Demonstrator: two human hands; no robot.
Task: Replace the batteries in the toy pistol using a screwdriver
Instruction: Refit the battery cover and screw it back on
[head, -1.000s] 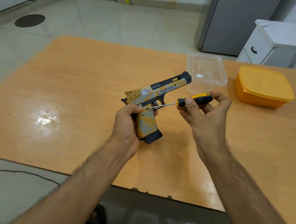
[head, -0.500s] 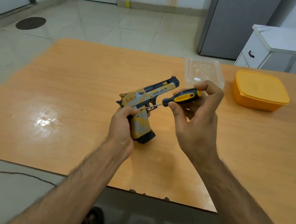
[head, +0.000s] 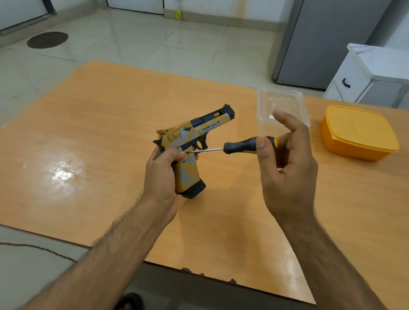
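Toy pistol (head: 195, 138): sat at the centre of the frame, held above the table with its muzzle angled toward the upper right and its dark base pointing down.
Left hand (head: 162, 173): was wrapped tight around the grip from behind — likely to brace the toy against the turning tool.
Screwdriver (head: 237, 148): lay nearly level, its thin tip pressed to the pistol's side just above the left thumb, presumably on a cover screw.
Right hand (head: 287, 168): pinched the black-and-yellow handle between thumb and a finger, the other fingers fanned loose — a light hold suited to twirling.
Table (head: 96, 168): orange wood, glossy, with a glare patch at left.
Clear container (head: 282, 105): stood just behind the right hand.
Orange lidded box (head: 359, 133): at right, lid on.
Room: pale floor tiles, a grey fridge (head: 329, 39) and a white cabinet (head: 383, 75) in the upper right.
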